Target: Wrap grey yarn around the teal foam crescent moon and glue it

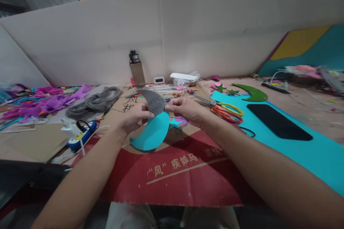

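Observation:
A turquoise crescent moon cutout (pixel 153 134) is held up in front of me, its upper half wrapped in grey yarn (pixel 154 101). My left hand (pixel 136 116) pinches its left edge, close to where the wrapping ends. On the opposite edge, the thumb and fingers of my right hand (pixel 185 109) are closed at the lowest turns of yarn. Below my right fingers lies a small turquoise star (pixel 175 123). Red-and-yellow scissors (pixel 224 109) rest beyond my right wrist.
Under the work lies a red printed cardboard sheet (pixel 188 171). At right are turquoise sheet material (pixel 290 154), a black phone (pixel 279 121) and a green crescent (pixel 254 93). At left are a grey yarn hank (pixel 94 102) and a blue power strip (pixel 82 137). A bottle (pixel 137 71) stands behind.

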The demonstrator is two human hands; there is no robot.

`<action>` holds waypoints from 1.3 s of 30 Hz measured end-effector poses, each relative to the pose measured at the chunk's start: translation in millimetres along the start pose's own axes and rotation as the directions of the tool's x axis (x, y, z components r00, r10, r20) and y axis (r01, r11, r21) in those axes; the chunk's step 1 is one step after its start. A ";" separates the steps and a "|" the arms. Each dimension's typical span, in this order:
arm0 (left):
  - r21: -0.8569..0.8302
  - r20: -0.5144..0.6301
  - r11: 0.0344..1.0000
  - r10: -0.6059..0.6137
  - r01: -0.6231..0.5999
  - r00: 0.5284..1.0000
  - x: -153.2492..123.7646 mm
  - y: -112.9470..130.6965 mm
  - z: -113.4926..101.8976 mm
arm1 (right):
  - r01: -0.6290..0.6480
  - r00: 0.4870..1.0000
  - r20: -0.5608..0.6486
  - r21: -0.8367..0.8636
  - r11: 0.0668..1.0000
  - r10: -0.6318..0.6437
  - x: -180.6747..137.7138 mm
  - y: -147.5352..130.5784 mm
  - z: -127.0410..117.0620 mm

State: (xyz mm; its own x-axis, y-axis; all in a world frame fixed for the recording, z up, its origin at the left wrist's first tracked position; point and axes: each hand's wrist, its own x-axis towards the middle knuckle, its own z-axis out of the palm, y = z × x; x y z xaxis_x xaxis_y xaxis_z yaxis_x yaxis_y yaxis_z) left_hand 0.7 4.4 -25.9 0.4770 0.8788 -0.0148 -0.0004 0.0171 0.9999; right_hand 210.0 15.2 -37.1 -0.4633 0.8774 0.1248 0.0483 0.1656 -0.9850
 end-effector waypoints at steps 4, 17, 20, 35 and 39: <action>0.039 -0.019 0.999 0.004 -0.004 1.000 1.3 -1.8 0.8 | 0.022 1.000 0.016 -0.068 0.997 -0.021 0.5 2.4 -1.2; 0.267 -0.158 0.963 0.018 0.025 0.987 3.7 -1.9 5.4 | 0.056 0.996 0.075 -0.084 0.995 -0.050 6.7 12.8 -4.0; 0.327 -0.126 0.945 0.068 -0.023 0.990 5.4 -3.9 5.9 | 0.022 1.000 0.003 -0.157 0.987 -0.022 3.7 7.7 2.0; -0.160 0.004 0.987 0.026 -0.025 1.000 2.2 2.9 2.1 | -0.033 0.993 -0.116 -0.143 0.989 0.017 2.6 2.0 2.8; -0.117 -0.039 0.993 0.010 -0.015 0.999 2.7 4.2 4.3 | -0.011 0.997 -0.075 -0.111 0.994 0.003 2.6 1.5 2.4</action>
State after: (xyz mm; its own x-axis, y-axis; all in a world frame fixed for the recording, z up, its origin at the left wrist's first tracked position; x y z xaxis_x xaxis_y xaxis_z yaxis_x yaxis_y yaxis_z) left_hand 5.8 4.9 -21.8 0.4420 0.8970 -0.0049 -0.1105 0.0598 0.9921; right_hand 206.8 16.6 -38.5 -0.3953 0.9092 0.1309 0.1509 0.2048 -0.9671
